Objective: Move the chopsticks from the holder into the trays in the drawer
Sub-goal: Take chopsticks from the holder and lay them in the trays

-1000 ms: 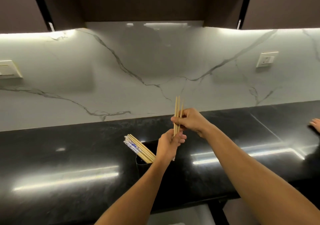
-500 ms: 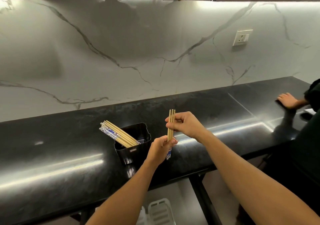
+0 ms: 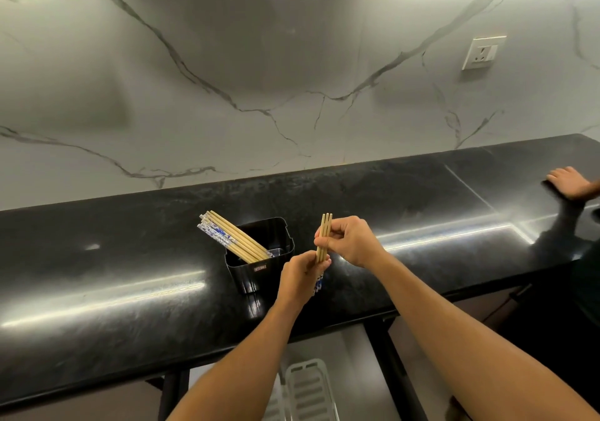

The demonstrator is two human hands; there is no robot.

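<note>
Nearest, at the bottom, a white tray w/ long slots shows below the counter edge, in an open gap there. Can't tell if it holds any sticks.

Above it is the black shiny counter. Both arms reach over it. The left hand has its fingers curled round the low end of a small bunch of chopsticks. The right hand pinches the same bunch a bit higher, thumb & fingers tight on it. The bunch stands almost straight up in the air, 3 tan tops side by side, & a bit of blue-white pattern pokes out under the left hand.

Just left of the hands, the black holder sits on the counter. More sticks lean in it, tops tilted far-left, some tan, some w/ blue-white ends.

Far right, another person's hand lies flat on the counter.

At the back is a gray marble wall w/ dark veins & a white socket on the right.
</note>
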